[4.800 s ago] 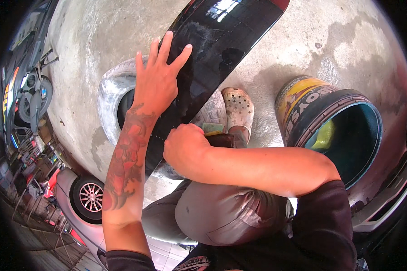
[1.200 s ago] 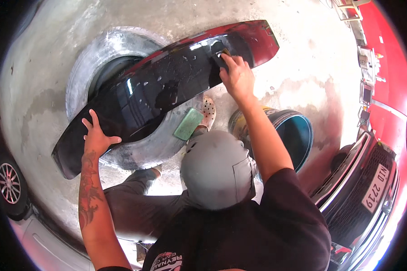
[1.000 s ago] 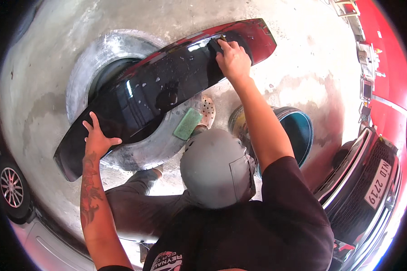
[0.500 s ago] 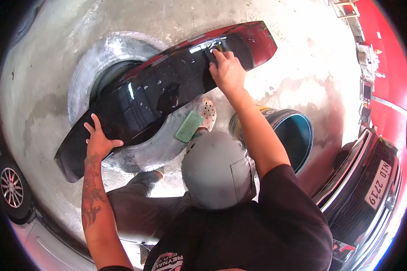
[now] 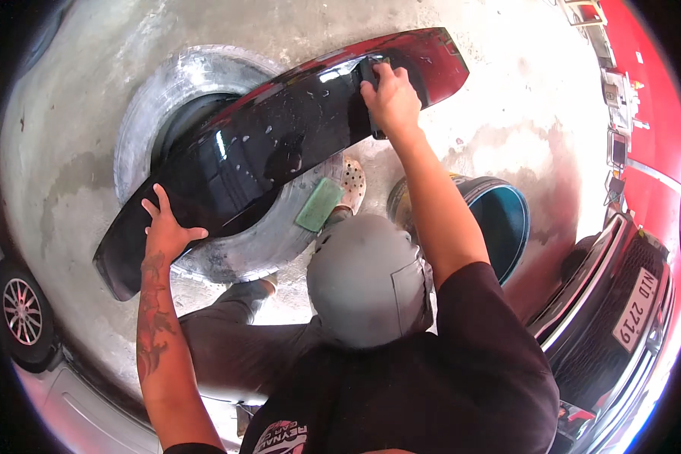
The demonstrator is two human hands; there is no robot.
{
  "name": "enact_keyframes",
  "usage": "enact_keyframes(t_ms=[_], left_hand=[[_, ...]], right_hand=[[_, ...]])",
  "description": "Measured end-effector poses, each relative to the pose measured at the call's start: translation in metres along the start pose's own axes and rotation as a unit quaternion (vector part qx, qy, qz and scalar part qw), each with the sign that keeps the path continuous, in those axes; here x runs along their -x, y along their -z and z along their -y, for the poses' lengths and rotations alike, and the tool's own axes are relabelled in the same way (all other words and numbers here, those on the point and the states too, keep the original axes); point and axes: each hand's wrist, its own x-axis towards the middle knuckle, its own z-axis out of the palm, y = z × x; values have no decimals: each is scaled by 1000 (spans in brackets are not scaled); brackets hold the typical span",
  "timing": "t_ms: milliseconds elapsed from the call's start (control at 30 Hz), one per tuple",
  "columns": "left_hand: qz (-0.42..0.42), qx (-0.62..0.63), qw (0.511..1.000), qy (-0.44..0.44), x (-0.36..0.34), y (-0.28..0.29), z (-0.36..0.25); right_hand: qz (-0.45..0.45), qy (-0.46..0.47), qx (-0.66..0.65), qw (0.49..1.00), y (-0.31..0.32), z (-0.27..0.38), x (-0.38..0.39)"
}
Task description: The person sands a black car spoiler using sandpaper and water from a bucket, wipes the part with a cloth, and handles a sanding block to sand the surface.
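Observation:
A long, glossy black car body panel [image 5: 242, 163] with a reddish sheen at its right end lies across a big grey tyre [image 5: 140, 121]. Near the panel's left end, my left hand [image 5: 166, 231] rests with spread fingers, its thumb stretched along the near edge. My right hand [image 5: 392, 98] is closed on a dark, flat block [image 5: 372, 79] pressed to the top of the panel toward the right end. Whitish drops or specks dot the surface between the hands. A green scouring pad [image 5: 320, 204] sits on the tyre's near rim.
Dark buckets [image 5: 499, 227], one with a blue inside, stand right of my raised knee [image 5: 359, 284]. A car front [image 5: 605, 325] is at lower right, and a silver car with a wheel [image 5: 23, 312] at lower left. Clutter [image 5: 617, 113] lines the red wall.
My right hand and the dark block have slid a little to the right along the panel. The left hand stays on the panel near its left end.

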Motion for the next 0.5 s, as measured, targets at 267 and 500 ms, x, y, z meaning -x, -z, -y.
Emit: enact_keyframes(t_ms=[267,500], left_hand=[[-3,-27,1000,12,-1,-1,-1],[7,-21,1000,18,0,4,-4]], right_hand=[[82,51,30,995,2,-8,7],[23,155,31,987,11,-43,-10]])
